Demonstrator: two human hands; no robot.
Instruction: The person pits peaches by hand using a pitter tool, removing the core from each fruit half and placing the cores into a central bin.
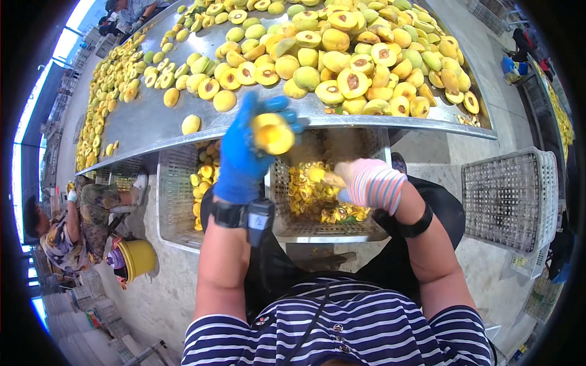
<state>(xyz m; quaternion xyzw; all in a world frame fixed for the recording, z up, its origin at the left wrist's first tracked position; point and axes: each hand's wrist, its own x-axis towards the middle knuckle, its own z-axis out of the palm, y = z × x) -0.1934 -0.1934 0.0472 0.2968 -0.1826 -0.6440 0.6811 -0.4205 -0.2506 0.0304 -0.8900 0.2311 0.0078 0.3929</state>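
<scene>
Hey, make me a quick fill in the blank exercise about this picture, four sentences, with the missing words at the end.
1. The left hand wears a ____ glove and holds a piece of fruit.
2. The right hand wears a glove patterned with ____.
3. The heaped fruit lies on a table made of ____.
4. The bucket over to the left is coloured ____.

Missing words: blue; stripes; metal; yellow.

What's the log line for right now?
Blue-gloved left hand: holds cut round yellow fruit | Striped-gloved right hand: over grey plastic crate, grip blurred
</scene>
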